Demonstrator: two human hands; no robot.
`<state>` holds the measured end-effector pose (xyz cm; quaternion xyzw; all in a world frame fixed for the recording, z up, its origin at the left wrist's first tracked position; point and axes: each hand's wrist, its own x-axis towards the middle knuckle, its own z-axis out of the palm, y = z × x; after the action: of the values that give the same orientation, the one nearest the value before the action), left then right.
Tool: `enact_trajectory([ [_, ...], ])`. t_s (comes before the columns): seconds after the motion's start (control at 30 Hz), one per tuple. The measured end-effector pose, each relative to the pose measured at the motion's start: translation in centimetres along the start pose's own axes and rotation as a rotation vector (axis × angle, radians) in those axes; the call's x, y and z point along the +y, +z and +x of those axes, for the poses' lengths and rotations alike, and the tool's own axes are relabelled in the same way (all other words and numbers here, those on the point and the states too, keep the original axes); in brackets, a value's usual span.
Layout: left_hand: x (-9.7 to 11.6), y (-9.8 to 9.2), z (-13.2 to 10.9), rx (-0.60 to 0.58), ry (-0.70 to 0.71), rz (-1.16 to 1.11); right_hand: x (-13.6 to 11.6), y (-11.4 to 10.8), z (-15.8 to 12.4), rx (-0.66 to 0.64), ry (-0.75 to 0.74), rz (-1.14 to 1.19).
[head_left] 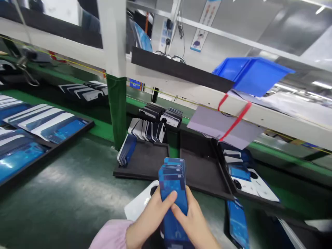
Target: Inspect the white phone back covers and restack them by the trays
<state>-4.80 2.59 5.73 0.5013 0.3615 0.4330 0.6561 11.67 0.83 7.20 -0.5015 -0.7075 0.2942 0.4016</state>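
Over the green surface point(85, 193), the left hand point(157, 206) and the right hand point(192, 218) hold a stack point(171, 183) of blue panels from either side, thumbs close together across its upper face. The stack is in front of two black trays, the left tray point(151, 154) and the right tray point(203, 169). A white panel point(137, 204) lies partly hidden behind the left hand. A row of panels point(149, 130) stands at the left tray's back. Another blue stack point(238, 223) lies right of the right hand. Above, a blue bin point(259, 74) rests on the shelf point(168, 77).
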Motion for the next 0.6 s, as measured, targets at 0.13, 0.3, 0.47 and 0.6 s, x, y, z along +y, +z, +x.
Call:
enact_trajectory([
  [0.13,3.0,-5.1,4.1,-0.050,0.009,0.068,-0.3,1.2,5.5,-0.075,0.193,0.130],
  [0.3,7.2,-15.2,7.6,-0.107,0.057,0.477,0.4,5.1,11.5,-0.087,0.467,0.207],
  [0.47,9.3,-23.1,8.6,0.227,0.050,0.724,2.4,10.7,16.8,-0.069,0.649,0.054],
  [0.6,8.2,-24.9,9.4,0.256,-0.080,0.900,2.7,12.7,20.9,-0.058,0.695,-0.169],
])
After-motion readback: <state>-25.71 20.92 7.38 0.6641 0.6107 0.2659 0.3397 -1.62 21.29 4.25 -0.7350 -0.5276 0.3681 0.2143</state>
